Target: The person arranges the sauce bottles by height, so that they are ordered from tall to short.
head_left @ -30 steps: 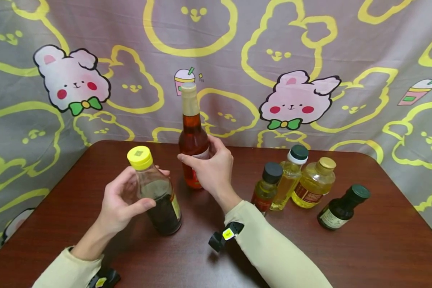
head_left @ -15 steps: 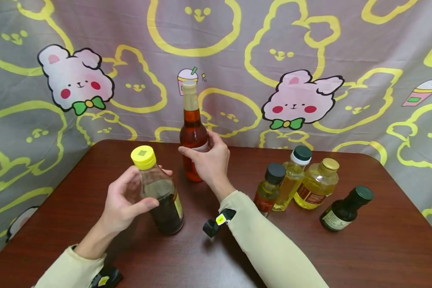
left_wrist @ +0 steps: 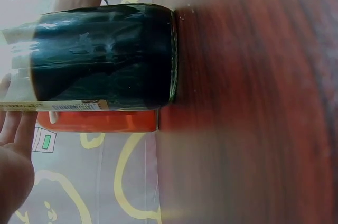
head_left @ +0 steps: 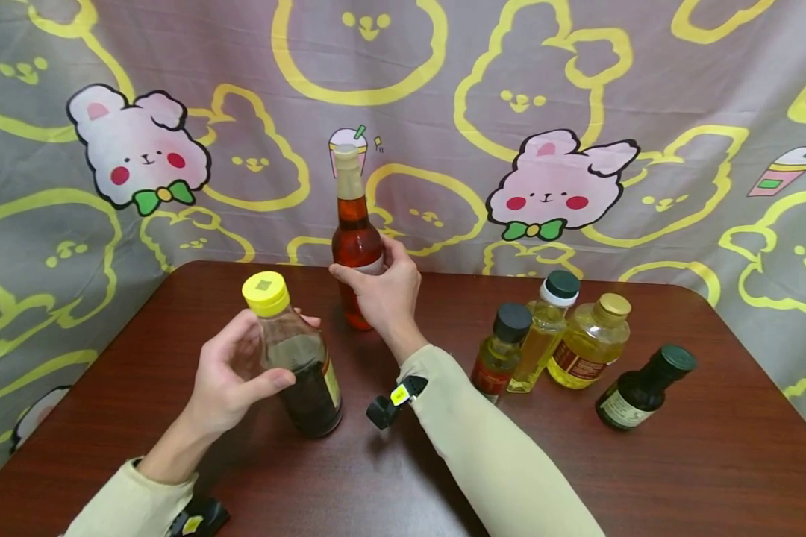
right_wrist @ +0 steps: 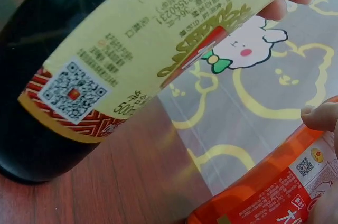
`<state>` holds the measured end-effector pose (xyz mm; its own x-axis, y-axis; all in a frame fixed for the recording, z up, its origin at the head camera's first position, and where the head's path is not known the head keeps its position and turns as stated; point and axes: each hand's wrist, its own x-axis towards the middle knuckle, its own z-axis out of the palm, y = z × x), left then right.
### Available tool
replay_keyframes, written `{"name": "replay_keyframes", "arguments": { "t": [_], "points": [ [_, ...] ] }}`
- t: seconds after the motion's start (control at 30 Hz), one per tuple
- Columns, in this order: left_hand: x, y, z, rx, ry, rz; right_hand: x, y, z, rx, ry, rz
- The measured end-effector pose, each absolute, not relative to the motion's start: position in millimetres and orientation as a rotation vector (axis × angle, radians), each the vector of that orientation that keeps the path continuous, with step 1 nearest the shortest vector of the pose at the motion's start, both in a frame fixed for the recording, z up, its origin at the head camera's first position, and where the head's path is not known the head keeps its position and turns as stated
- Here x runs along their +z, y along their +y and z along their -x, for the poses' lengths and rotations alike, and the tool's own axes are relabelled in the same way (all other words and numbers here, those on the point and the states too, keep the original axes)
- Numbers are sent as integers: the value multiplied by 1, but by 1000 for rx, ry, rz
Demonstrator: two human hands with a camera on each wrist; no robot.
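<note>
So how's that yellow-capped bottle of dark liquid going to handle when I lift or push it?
The yellow-capped bottle likely feels bottom-heavy, since its dark liquid fills only the lower part. Its glossy surface might make it slippery. Its rounded body suggests it could roll if tipped over.

Curtained tabletop setting, type of room indeterminate: a cartoon-printed cloth point(head_left: 416, 123) hangs across the upper frame; a reddish-brown table point(head_left: 309, 488) spans the lower.

Tabletop point(head_left: 351, 363) gap between held bottles point(head_left: 302, 388)
</note>
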<state>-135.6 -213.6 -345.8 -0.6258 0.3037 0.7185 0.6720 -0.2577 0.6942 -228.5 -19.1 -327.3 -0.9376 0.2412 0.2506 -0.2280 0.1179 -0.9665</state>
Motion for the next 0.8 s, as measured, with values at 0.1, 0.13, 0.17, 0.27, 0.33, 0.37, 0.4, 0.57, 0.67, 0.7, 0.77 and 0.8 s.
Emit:
{"name": "replay_keyframes", "arguments": {
  "t": [0.1, 0.13, 0.17, 0.27, 0.33, 0.37, 0.4, 0.57, 0.67, 0.7, 0.77, 0.8],
  "points": [
    [-345, -214, 136, -1953, -1732, 1182, -327, -21, 232, 1883, -2056, 27],
    [-345, -214, 136, -1948, -1735, 1179, -326, -22, 233, 1887, -2058, 32],
    [-345, -214, 136, -1943, -1740, 1174, -326, -23, 234, 1889, -2060, 37],
    [-345, -213, 136, -1952, -1732, 1181, -324, -25, 238, 1900, -2069, 55],
    [-345, -213, 136, -1960, -1711, 1193, -324, -26, 242, 1903, -2077, 64],
    [-345, -212, 136, -1966, -1704, 1199, -323, -27, 244, 1901, -2081, 68],
    [-345, -212, 137, -1974, -1693, 1206, -323, -28, 245, 1901, -2085, 70],
    [-345, -211, 137, -1970, -1698, 1208, -324, -29, 254, 1884, -2119, 64],
    [-345, -212, 138, -1955, -1704, 1201, -323, -29, 257, 1877, -2150, 64],
    [-345, -212, 138, -1946, -1705, 1200, -322, -29, 258, 1872, -2160, 65],
    [-345, -212, 138, -1928, -1714, 1190, -320, -29, 260, 1856, -2181, 63],
    [-345, -212, 139, -1924, -1714, 1190, -320, -28, 261, 1848, -2189, 64]
  ]
}}
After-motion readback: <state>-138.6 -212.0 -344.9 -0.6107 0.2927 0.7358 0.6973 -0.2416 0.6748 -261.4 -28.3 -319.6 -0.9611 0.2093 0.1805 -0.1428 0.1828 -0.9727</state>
